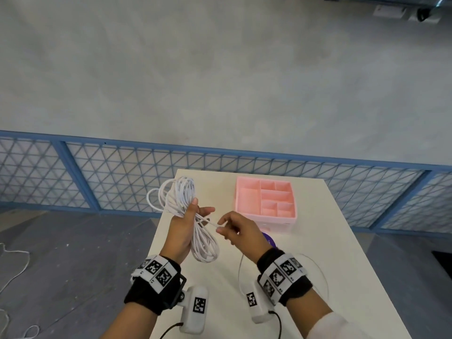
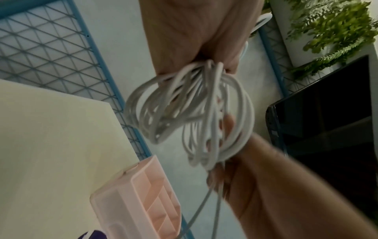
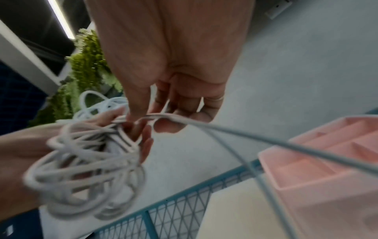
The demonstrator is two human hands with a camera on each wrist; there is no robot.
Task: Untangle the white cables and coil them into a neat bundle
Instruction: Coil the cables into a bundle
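A coil of white cable (image 1: 186, 216) with several loops hangs above the table's left edge, gripped at its middle by my left hand (image 1: 188, 223). The same coil (image 2: 190, 110) fills the left wrist view under the palm, and appears as blurred loops (image 3: 85, 169) in the right wrist view. My right hand (image 1: 230, 227) pinches a free strand (image 1: 211, 222) that runs from the coil. That strand (image 3: 225, 129) bends over my right fingers and trails down toward the table, where a loose loop (image 1: 241, 272) lies.
A pink compartment organizer (image 1: 265, 204) stands on the white table (image 1: 330, 241) behind my right hand, with a purple object (image 1: 269, 239) partly hidden beside it. A blue mesh fence (image 1: 97, 172) runs behind the table. More white cord (image 1: 14, 272) lies on the floor at left.
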